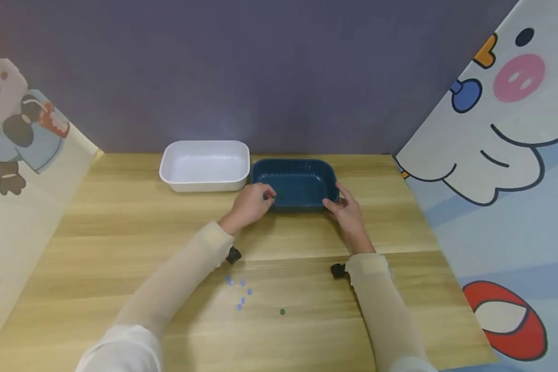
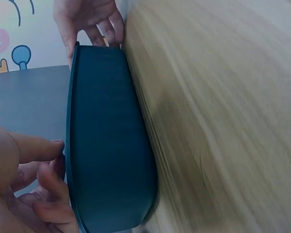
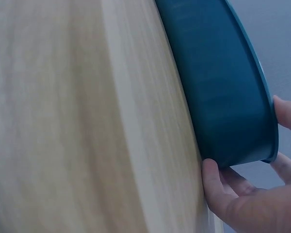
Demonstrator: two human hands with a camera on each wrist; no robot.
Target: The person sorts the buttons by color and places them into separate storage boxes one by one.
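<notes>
A dark teal rectangular tray (image 1: pixel 294 161) stands on the wooden table. My right hand (image 1: pixel 347 214) grips its right end, thumb over the near rim and fingers around the end wall, as the right wrist view shows. My left hand (image 1: pixel 253 201) is at the tray's left end, its fingertips drawn close together over the rim. Whether anything sits between those fingertips is hidden. Small green specks (image 1: pixel 280 195) show inside the tray beside them. On the table nearer to me lie several small blue discs (image 1: pixel 243 283) and one small green disc (image 1: pixel 282 312).
A white rectangular tray (image 1: pixel 204 187) stands left of the teal one, close to it. A grey panel (image 1: pixel 242 72) rises behind both trays. Cartoon-printed side walls flank the table (image 1: pixel 121 227). Dark wrist-worn pieces (image 1: pixel 234 255) show under both sleeves.
</notes>
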